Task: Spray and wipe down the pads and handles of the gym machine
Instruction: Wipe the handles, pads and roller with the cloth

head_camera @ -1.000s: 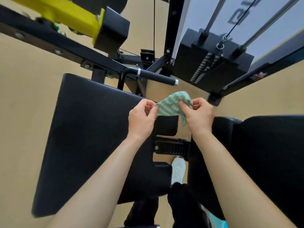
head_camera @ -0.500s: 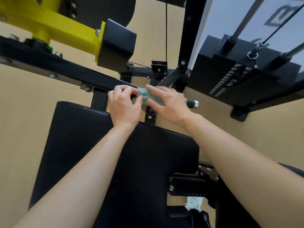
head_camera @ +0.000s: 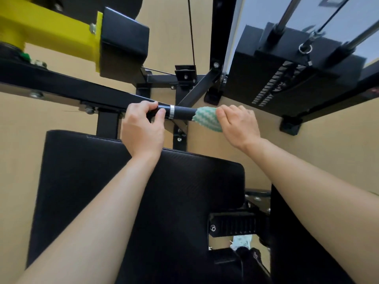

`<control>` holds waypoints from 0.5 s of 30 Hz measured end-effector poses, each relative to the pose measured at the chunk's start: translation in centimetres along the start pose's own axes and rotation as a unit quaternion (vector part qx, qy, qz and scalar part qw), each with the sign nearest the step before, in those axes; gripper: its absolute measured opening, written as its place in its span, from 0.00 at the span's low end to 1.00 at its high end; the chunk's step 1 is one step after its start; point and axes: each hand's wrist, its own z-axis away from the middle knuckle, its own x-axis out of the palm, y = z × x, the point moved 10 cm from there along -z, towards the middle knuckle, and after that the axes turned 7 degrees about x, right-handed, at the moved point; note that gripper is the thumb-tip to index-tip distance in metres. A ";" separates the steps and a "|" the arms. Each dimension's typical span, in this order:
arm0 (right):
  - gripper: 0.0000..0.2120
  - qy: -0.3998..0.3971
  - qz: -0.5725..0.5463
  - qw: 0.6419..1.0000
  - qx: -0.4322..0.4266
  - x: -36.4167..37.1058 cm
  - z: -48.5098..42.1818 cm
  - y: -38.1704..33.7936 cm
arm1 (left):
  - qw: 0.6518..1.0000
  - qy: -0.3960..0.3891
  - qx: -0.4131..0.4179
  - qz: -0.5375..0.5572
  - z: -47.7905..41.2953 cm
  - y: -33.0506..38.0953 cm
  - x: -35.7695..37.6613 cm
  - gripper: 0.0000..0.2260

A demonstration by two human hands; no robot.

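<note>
Two hands work the handle: the left hand curls round its base, while the right hand, clutching the cloth, has slid from beside it out to the tip, likely finishing this handle's wipe.

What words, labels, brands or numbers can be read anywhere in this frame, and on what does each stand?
Nothing here reads in full.
Dark lettering on the pale panel at the top right: cut off by the frame edge, unreadable.
Pale marks down the side of the black weight stack: too small to tell if they are numbers.
Small red patch on the black frame at the right edge: blurred, unreadable.
</note>
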 end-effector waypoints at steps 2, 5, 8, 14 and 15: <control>0.20 0.002 -0.010 1.000 0.025 -0.2 -0.4 -1.2 | 1.000 0.006 -0.002 -0.019 0.1 0.1 0.0 0.10; 0.19 -0.020 -0.014 1.000 0.005 0.7 -0.6 -6.2 | 0.999 0.007 -0.007 -0.037 0.0 0.0 0.0 0.10; 0.20 -0.015 0.006 0.999 -0.044 1.8 -0.4 -10.5 | 0.999 0.001 -0.002 -0.038 -0.2 -0.1 0.0 0.09; 0.22 -0.058 0.013 0.998 -0.007 1.5 0.6 -5.1 | 0.999 -0.017 -0.021 -0.024 -0.3 -0.5 0.2 0.09; 0.22 -0.067 -0.010 0.997 0.021 1.5 0.8 -3.3 | 0.999 -0.016 -0.021 -0.020 -0.2 -0.5 0.2 0.10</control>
